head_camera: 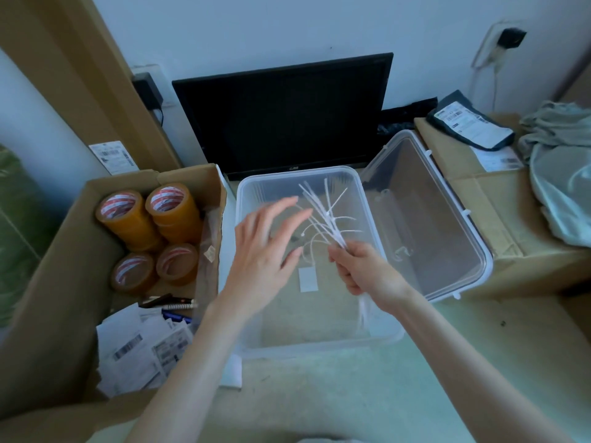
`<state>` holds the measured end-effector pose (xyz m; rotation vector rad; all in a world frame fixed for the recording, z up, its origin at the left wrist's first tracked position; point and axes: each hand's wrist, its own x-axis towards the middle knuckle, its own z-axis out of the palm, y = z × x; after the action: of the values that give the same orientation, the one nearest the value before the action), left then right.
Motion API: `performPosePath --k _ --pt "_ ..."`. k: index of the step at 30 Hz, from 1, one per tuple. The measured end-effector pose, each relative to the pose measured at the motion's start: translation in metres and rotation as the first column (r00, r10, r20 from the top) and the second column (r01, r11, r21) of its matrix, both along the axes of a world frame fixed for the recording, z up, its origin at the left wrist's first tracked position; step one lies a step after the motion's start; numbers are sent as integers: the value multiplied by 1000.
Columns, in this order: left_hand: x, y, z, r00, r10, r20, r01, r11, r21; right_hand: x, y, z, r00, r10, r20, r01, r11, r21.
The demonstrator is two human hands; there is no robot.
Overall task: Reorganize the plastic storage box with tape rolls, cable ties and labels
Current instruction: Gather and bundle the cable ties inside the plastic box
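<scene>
Head view: tape rolls (pixel 150 231) red-printed, unreadable.

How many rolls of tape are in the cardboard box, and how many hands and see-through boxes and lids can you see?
Brown tape rolls: 4 showing on top
Hands: 2, left hand and right hand
Clear plastic storage box: 1
Clear lid: 1
Total: 8

The plastic storage box (pixel 246 193) sits centre, with cable ties (pixel 323 212) held above it and a label (pixel 308 279) lying inside. Left of the box, a cardboard carton (pixel 64 238) holds tape rolls (pixel 153 231) (papers in front of them). Right of the box leans its lid (pixel 447 219); behind stands a monitor (pixel 287 113).
</scene>
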<state>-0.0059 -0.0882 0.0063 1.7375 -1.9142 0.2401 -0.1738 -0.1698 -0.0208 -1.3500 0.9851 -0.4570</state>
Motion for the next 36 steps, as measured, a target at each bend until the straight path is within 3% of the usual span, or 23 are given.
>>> performPosePath --k 3,6,8,13,16,19,22,28,33,36 --pt "9 -12 13 936 -143 320 102 984 143 0 1 12 981 168 -94 -175 982 -70" --pt "13 -21 12 898 -243 367 141 948 285 1 1 25 943 307 -129 -315 948 -50" --pt "14 -23 6 913 -283 295 182 928 326 0 0 30 918 376 -126 -381 924 -18" --pt "15 -19 -1 967 -229 -115 257 858 445 -5 0 35 877 470 -99 -471 882 8" --pt "14 -9 7 913 -124 -388 340 755 561 -10 -2 40 878 470 -91 -473 881 -10" --pt "14 2 13 874 -56 -483 371 719 588 -18 -3 46 873 479 -94 -484 874 -35" --pt "9 13 19 781 28 -624 432 698 571 -25 -1 51 874 477 -94 -483 873 -67" --pt "-14 34 28 770 82 -633 409 699 587 -42 12 60 831 513 -213 -551 813 -189" --pt "-38 50 37 784 80 -616 386 714 584 -68 21 71 808 535 -246 -582 791 -190" --pt "-52 56 34 735 81 -674 419 727 544 -81 30 69 813 506 -288 -571 791 -222"
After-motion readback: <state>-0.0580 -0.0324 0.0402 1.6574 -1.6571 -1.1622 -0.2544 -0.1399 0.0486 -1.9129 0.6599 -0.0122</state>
